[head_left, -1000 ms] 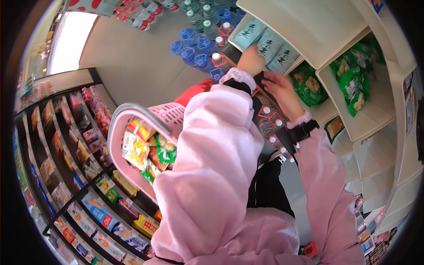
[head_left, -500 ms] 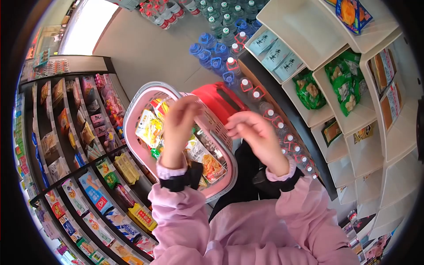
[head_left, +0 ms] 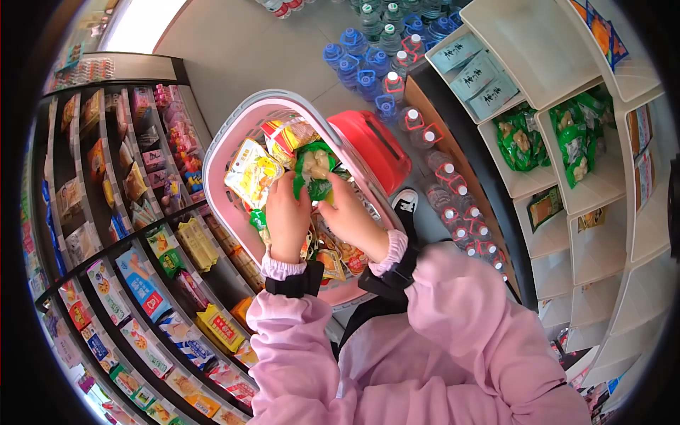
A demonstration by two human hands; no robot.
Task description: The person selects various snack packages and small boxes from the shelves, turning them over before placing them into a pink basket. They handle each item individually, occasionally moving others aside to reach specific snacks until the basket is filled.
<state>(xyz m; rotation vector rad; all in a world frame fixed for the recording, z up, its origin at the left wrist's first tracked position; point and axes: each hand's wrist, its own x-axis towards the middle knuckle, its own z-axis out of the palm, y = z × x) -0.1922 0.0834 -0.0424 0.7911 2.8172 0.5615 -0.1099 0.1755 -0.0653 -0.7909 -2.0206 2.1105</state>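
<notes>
A pink basket (head_left: 244,117) with a grey rim holds several snack packets. Inside it, my left hand (head_left: 288,221) is closed on the near left edge of a green snack bag (head_left: 316,164) with pale pieces showing on it. From the other side, my right hand (head_left: 354,221) pinches the same bag, thumb and fingertips against its near edge. Left of the bag lies a white and yellow snack packet (head_left: 253,173), and beyond it a red and yellow packet (head_left: 289,138). Other packets are partly hidden beneath my hands.
A red basket (head_left: 372,152) stands just right of the pink one. Shelves of packaged snacks (head_left: 145,283) line the left. Bottled water (head_left: 368,83) stands on the floor ahead and along the right. White bins (head_left: 588,163) with green bags rise at the far right.
Both hands have come down from above the basket, drawn together and closed on the green bag. The view has shifted, with the basket and shelves appearing moved.
</notes>
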